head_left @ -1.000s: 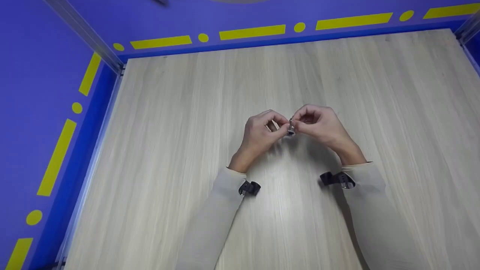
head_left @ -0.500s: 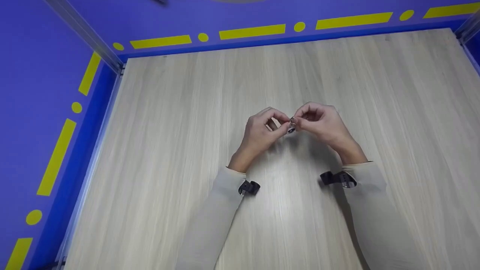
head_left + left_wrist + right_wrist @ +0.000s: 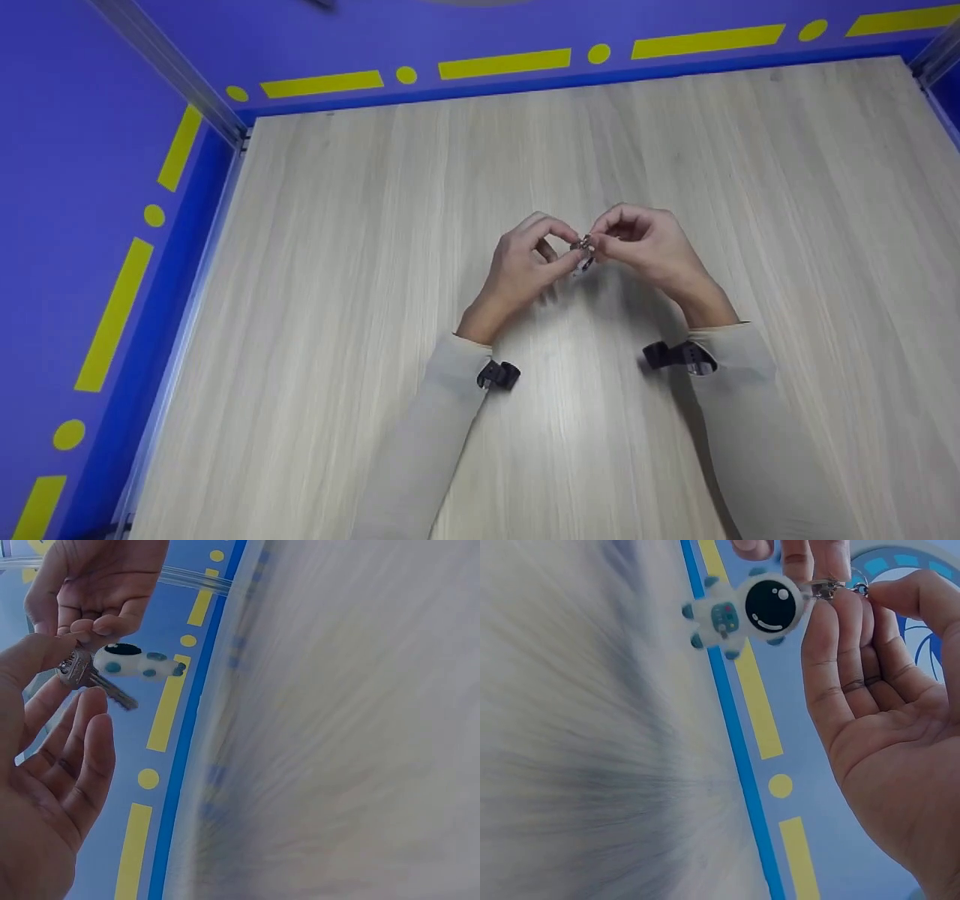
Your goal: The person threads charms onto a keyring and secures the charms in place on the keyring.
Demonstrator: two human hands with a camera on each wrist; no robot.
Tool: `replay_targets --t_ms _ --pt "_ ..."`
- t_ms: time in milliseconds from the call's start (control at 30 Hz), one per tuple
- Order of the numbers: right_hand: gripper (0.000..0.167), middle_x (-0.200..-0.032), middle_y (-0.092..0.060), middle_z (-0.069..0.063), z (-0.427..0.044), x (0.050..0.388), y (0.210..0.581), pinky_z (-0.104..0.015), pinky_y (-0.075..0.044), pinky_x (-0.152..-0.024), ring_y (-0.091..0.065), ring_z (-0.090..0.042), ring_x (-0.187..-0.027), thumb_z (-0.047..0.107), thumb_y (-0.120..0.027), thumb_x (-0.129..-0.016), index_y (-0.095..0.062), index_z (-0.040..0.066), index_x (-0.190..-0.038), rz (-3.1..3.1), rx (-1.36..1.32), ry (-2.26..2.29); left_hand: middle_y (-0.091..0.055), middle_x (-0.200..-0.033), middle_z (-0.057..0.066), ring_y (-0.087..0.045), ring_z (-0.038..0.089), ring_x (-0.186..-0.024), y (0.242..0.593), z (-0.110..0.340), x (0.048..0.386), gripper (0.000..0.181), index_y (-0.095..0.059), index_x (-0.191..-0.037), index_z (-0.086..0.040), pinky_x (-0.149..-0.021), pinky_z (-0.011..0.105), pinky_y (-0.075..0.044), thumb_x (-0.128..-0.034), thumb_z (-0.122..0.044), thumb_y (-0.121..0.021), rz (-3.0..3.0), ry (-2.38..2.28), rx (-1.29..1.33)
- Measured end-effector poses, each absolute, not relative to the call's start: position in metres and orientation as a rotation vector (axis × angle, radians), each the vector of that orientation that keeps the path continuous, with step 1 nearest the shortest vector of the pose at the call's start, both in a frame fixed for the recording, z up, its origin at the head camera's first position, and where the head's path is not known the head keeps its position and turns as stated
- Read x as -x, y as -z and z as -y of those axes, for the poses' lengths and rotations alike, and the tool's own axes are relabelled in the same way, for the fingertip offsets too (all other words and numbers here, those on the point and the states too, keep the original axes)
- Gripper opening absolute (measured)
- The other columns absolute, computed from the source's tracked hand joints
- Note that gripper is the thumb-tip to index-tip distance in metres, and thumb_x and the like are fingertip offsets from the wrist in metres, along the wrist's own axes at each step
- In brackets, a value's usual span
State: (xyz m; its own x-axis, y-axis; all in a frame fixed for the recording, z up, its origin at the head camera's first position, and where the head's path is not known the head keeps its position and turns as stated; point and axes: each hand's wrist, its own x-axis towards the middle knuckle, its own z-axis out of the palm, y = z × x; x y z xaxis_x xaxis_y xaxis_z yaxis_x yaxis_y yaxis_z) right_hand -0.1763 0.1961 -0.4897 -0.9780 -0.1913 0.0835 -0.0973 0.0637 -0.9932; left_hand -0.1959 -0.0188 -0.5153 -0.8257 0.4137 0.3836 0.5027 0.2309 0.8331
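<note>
My left hand [image 3: 517, 259] pinches a silver key [image 3: 112, 692] by its head between thumb and forefinger; the other fingers are loosely bent. Opposite it, my right hand [image 3: 656, 247] pinches a small metal ring fitting [image 3: 861, 589] between thumb and fingertips. A white astronaut keychain figure [image 3: 724, 611], with a black visor and teal patches, hangs from the metal parts between the two hands. Both hands are close together above the table. Fingertips partly hide how the key and the ring meet.
The pale wood-grain table [image 3: 360, 300] lies under both hands. Blue walls with yellow dashes and dots border its back and left edges. A black strap [image 3: 499, 375] is worn on the left sleeve, and another black strap [image 3: 679, 358] on the right.
My right hand has moved slightly up and to the right, and the fingertips stand a little farther apart. The figure has turned between them. Both hands keep their pinch.
</note>
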Motion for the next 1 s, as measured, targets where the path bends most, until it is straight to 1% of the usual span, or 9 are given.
replay_targets --t_ms 100,267,400,533,600,767,833,1000 --pt "0.006 -0.087 -0.073 -0.01 -0.1965 0.1766 0.49 -0.03 -0.059 -0.073 -0.069 -0.015 -0.073 -0.008 -0.07 -0.094 -0.069 -0.013 -0.098 -2.243 0.304 2.078 -0.073 -0.099 0.003 -0.064 0.004 -0.068 0.5143 0.0192 0.1959 0.011 -0.071 -0.099 -0.002 -0.061 0.022 -0.051 -0.0937 -0.006 -0.081 2.41 1.708 0.868" --pt "0.006 -0.087 -0.073 -0.007 -0.1982 0.1772 0.4906 -0.028 -0.059 -0.072 -0.068 -0.013 -0.073 -0.008 -0.071 -0.094 -0.069 -0.013 -0.098 -2.255 0.264 2.075 -0.075 -0.093 0.003 -0.063 0.005 -0.066 0.5118 0.0202 0.196 0.009 -0.071 -0.098 -0.002 -0.055 0.022 -0.049 -0.0951 -0.005 -0.078 2.399 1.789 0.827" --pt "0.003 -0.086 -0.072 -0.005 -0.1995 0.1779 0.4913 -0.026 -0.058 -0.071 -0.067 -0.012 -0.073 -0.01 -0.069 -0.094 -0.07 -0.01 -0.097 -2.277 0.241 2.059 -0.074 -0.092 0.003 -0.063 0.006 -0.067 0.5106 0.0211 0.196 0.008 -0.071 -0.097 -0.002 -0.055 0.023 -0.05 -0.0945 -0.005 -0.078 2.359 1.819 0.806" --pt "0.01 -0.087 -0.072 -0.005 -0.1994 0.1784 0.492 -0.025 -0.058 -0.071 -0.067 -0.012 -0.074 -0.012 -0.067 -0.095 -0.072 -0.003 -0.095 -2.284 0.246 2.06 -0.073 -0.091 0.003 -0.062 0.008 -0.066 0.5088 0.0213 0.1956 0.008 -0.071 -0.097 -0.002 -0.055 0.024 -0.049 -0.0947 -0.005 -0.077 2.327 1.848 0.789" --pt "0.011 -0.087 -0.071 -0.005 -0.1992 0.1785 0.4925 -0.025 -0.059 -0.071 -0.067 -0.013 -0.074 -0.012 -0.067 -0.095 -0.073 -0.002 -0.094 -2.286 0.254 2.063 -0.073 -0.091 0.003 -0.063 0.009 -0.065 0.5081 0.0212 0.1954 0.008 -0.071 -0.097 -0.002 -0.054 0.024 -0.049 -0.0949 -0.005 -0.077 2.316 1.855 0.784" --pt "0.009 -0.087 -0.071 -0.006 -0.1992 0.1786 0.4937 -0.024 -0.057 -0.072 -0.067 -0.014 -0.076 -0.011 -0.069 -0.094 -0.073 -0.002 -0.095 -2.312 0.274 2.052 -0.074 -0.093 0.004 -0.064 0.011 -0.062 0.5066 0.0217 0.1941 0.008 -0.071 -0.099 -0.001 -0.052 0.024 -0.047 -0.0961 -0.006 -0.077 2.304 1.887 0.766" --pt "0.007 -0.089 -0.071 -0.008 -0.1993 0.1787 0.4943 -0.024 -0.056 -0.073 -0.067 -0.014 -0.078 -0.009 -0.071 -0.093 -0.072 -0.003 -0.096 -2.322 0.283 2.047 -0.074 -0.094 0.004 -0.065 0.011 -0.062 0.5061 0.0217 0.1937 0.009 -0.07 -0.1 -0.001 -0.051 0.024 -0.046 -0.0969 -0.006 -0.077 2.3 1.9 0.763" --pt "0.006 -0.1 -0.071 -0.012 -0.1984 0.1797 0.4972 -0.025 -0.055 -0.078 -0.067 -0.018 -0.089 -0.005 -0.071 -0.094 -0.072 0.001 -0.094 -2.313 0.303 2.048 -0.074 -0.095 0.003 -0.065 0.01 -0.062 0.5061 0.0215 0.1936 0.01 -0.07 -0.102 -0.001 -0.052 0.024 -0.047 -0.0985 -0.008 -0.076 2.284 1.899 0.766"
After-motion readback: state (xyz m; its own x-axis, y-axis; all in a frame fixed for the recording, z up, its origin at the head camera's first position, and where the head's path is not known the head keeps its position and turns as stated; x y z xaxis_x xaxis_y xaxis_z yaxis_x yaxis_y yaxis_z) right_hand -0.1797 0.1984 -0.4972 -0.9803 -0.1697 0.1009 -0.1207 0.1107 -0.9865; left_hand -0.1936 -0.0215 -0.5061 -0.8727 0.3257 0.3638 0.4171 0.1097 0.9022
